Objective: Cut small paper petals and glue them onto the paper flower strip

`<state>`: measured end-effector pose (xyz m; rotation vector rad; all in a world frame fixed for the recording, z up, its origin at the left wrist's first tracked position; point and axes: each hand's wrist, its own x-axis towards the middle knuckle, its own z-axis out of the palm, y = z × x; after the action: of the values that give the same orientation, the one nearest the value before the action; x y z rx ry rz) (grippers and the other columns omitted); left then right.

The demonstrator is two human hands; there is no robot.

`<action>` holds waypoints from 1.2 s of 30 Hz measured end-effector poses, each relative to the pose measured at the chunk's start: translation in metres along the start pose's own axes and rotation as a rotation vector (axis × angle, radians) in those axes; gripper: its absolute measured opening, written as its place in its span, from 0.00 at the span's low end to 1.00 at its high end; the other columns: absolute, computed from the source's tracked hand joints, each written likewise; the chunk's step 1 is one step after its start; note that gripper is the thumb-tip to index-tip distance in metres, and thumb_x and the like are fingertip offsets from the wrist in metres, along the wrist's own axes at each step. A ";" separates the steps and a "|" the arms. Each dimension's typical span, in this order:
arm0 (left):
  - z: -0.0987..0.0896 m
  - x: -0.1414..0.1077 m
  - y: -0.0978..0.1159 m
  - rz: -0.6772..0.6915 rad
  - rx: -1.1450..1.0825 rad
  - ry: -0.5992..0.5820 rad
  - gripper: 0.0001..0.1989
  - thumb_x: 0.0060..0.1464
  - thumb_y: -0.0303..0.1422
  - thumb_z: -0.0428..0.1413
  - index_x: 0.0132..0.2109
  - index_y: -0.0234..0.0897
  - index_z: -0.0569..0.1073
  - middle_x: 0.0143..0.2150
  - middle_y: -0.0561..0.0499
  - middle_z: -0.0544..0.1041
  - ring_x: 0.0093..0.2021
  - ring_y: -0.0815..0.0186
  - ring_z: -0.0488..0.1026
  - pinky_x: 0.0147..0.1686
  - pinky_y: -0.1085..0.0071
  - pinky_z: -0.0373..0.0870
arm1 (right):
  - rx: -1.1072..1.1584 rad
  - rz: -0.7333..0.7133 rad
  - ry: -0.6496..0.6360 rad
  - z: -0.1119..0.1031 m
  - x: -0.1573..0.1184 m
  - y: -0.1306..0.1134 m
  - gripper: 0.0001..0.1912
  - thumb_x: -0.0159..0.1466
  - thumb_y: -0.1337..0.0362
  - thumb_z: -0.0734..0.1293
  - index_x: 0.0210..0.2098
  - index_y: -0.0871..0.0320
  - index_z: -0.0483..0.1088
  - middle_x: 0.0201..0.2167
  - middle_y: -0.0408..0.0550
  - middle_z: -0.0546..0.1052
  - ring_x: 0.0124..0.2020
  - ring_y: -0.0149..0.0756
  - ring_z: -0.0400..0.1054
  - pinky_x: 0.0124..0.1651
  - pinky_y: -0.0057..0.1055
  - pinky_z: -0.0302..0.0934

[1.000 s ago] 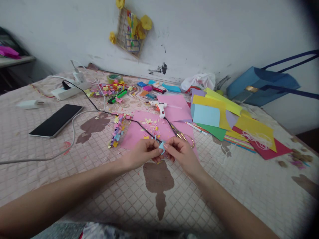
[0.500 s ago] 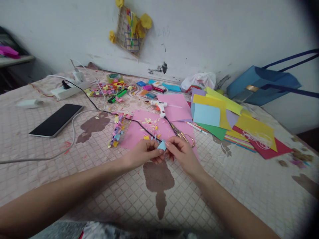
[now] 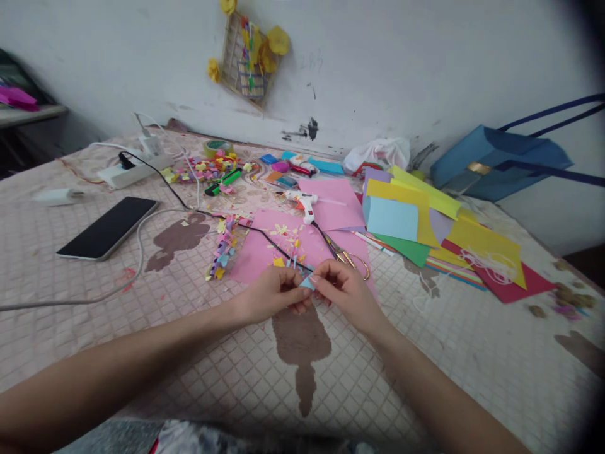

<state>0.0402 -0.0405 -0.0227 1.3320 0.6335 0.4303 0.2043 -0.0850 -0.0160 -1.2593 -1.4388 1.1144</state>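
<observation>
A small piece of light blue paper [image 3: 307,282] is pinched between my two hands above the near edge of the pink paper [image 3: 246,260]. My left hand [image 3: 276,293] grips it from the left with thumb and fingers. From the right, the thumb and forefinger of my right hand [image 3: 341,289] close on it, covering part of the piece. Just beyond my right hand lie gold-handled scissors [image 3: 347,257]. A white glue gun [image 3: 306,202] rests farther back on the pink sheets. Paper scraps [image 3: 283,232] are scattered in front of my hands.
Left of the pink paper stands a strip decorated with small paper flowers [image 3: 222,249]. A dark-screened tablet [image 3: 108,228], a power strip [image 3: 135,170] and cables lie farther left. Coloured paper sheets [image 3: 392,219] and a blue bag [image 3: 501,161] are on the right.
My right thumb and forefinger have shifted slightly left over the blue paper, and less of it shows. Both hands otherwise stay in place.
</observation>
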 end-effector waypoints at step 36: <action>-0.012 0.003 0.005 0.205 0.199 0.198 0.14 0.50 0.40 0.55 0.31 0.30 0.69 0.26 0.51 0.70 0.27 0.71 0.67 0.28 0.74 0.66 | 0.075 0.101 -0.049 -0.005 0.002 0.004 0.12 0.59 0.56 0.63 0.26 0.57 0.62 0.17 0.37 0.63 0.17 0.27 0.56 0.20 0.24 0.51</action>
<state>0.0356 -0.0288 -0.0199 1.5633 0.7203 0.6866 0.2096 -0.0828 -0.0192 -1.2715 -1.3692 1.2628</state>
